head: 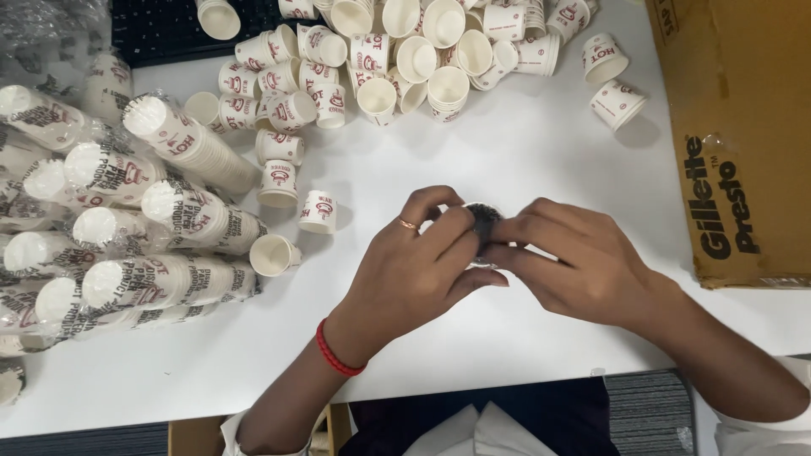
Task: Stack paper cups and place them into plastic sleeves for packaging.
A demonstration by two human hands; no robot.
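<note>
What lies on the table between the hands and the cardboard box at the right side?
In the head view, nothing: only bare white table separates the right hand from the cardboard box. The nearest loose paper cups stand farther up.

Your small round item [485, 221] is dark, apparently speckled, and edged with clear film. It sits above the white table [524, 160], mostly hidden, pinched between your left hand [418, 270] and right hand [574, 262]. Its exact kind cannot be told.
</note>
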